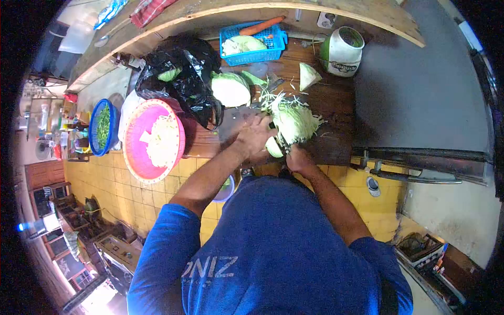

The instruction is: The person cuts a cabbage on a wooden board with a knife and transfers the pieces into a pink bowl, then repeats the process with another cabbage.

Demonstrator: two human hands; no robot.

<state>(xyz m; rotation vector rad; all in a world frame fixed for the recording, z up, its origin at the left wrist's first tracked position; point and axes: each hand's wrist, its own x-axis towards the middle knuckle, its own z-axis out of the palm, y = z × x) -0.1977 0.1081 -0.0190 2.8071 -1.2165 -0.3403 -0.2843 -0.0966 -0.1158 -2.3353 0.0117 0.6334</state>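
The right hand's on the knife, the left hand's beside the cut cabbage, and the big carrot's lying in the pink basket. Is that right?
Not quite: the big carrot lies in the light blue basket, as the head view shows. The rest stands: the right hand is on the knife, and the left hand is beside the cut cabbage.

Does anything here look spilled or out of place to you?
A little: loose cabbage shreds stray past the main shredded pile onto the bare wooden table, with no board or bowl visible under them. They look like ordinary cutting scatter.
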